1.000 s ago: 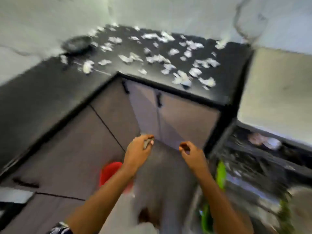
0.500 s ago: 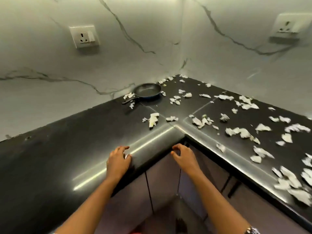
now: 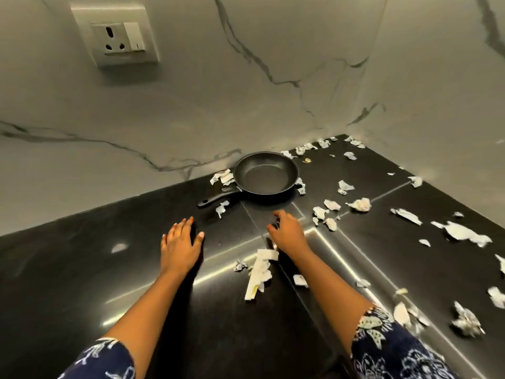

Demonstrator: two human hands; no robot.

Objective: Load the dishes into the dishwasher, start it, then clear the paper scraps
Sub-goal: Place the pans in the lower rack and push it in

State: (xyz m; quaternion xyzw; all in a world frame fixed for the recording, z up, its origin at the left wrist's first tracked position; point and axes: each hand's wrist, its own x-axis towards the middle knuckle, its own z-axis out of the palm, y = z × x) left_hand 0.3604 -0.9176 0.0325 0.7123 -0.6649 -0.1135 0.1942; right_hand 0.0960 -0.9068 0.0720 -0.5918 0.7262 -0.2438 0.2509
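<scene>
A small black frying pan (image 3: 266,173) stands empty on the black corner countertop (image 3: 82,269), near the wall, its handle pointing to the front left. My left hand (image 3: 180,242) hovers low over the counter with fingers spread, holding nothing, a little short of the handle's end. My right hand (image 3: 288,232) reaches out in front of the pan, fingers loosely curled, with nothing in it. White paper scraps (image 3: 461,233) lie scattered over the counter's right side; a long torn strip (image 3: 259,273) lies between my forearms.
Marble-look walls meet in the corner behind the pan. A wall socket (image 3: 117,36) sits high on the left wall. More crumpled scraps (image 3: 466,321) lie near the counter's right front edge. The counter's left part bears no objects.
The view rose from the cupboards and the open dishwasher to the countertop. Both hands moved from the counter's front edge forward over the top, toward the pan.
</scene>
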